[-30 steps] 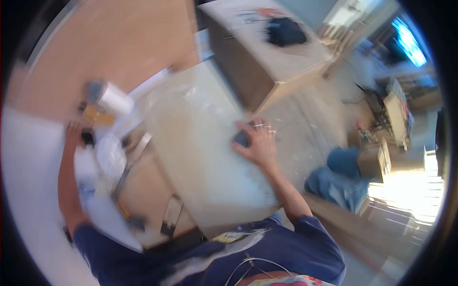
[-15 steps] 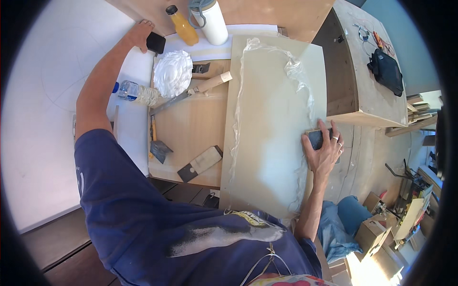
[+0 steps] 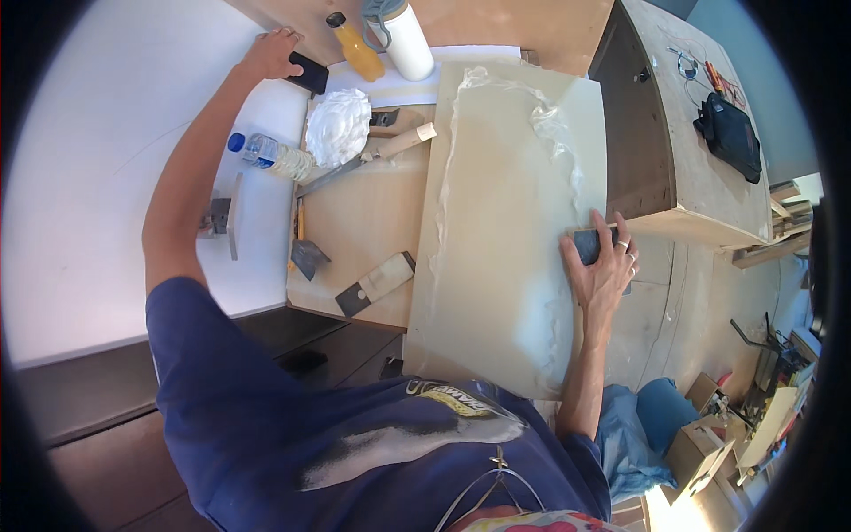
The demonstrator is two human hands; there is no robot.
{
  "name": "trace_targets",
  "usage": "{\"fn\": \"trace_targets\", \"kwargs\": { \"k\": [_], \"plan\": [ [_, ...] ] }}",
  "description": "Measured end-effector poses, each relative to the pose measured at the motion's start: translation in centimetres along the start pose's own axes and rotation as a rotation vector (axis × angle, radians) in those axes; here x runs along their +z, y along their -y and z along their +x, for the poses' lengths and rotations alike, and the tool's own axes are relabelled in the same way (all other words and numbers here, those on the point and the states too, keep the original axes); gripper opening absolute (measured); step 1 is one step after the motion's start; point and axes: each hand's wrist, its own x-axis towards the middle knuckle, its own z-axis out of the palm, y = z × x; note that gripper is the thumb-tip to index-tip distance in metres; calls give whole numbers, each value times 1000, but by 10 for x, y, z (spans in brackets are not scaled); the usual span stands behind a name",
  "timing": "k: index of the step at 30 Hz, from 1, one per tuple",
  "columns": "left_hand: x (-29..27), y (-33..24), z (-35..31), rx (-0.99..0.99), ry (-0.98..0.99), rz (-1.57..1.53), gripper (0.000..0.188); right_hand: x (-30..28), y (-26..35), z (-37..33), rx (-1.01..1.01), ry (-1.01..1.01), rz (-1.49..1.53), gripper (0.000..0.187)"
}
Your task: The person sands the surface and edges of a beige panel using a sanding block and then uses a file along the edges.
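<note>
My left hand (image 3: 270, 55) reaches to the far left, its thumb against a black phone-like slab (image 3: 310, 76) and its fingers curled around the near end. My right hand (image 3: 605, 266) grips a dark grey block (image 3: 585, 244) with a pale wooden edge, at the right side of a large beige board (image 3: 510, 213). Crumpled translucent, whitish strips (image 3: 551, 133) run along that board's edges. The block's underside is hidden by my fingers. Left of the board lie a long blade with a wooden handle (image 3: 412, 139) and a beige-and-black flat tool (image 3: 377, 284).
An orange drink bottle (image 3: 356, 51) and a white flask (image 3: 408, 44) stand at the back. Nearby are a crumpled white bundle (image 3: 339, 127), a water bottle (image 3: 277, 155) and a dark-headed tool (image 3: 308, 259). An open wooden cabinet (image 3: 709, 199) carries a black pouch (image 3: 729, 137) at right.
The view has shifted a little, so most things sit slightly further right. My left thumb now overlaps the black slab more. The right hand keeps its grip on the block at the board's edge.
</note>
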Motion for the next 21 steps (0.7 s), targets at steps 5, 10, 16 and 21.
{"fn": "trace_targets", "kwargs": {
  "k": [5,10,16,21],
  "plan": [
    [-156,-32,-97,60,-33,-355,59,-2,-12,0,10,-6,59,66],
    [-247,-106,-268,-43,37,-911,51,-1,-22,-2,-3,7,136,67],
    [-209,-256,-422,2,1012,-1622,52,3,-30,-1,-40,34,139,70],
    [-22,-416,-531,-70,1191,-1452,56,-1,-28,-1,-73,40,157,70]
  ]
}}
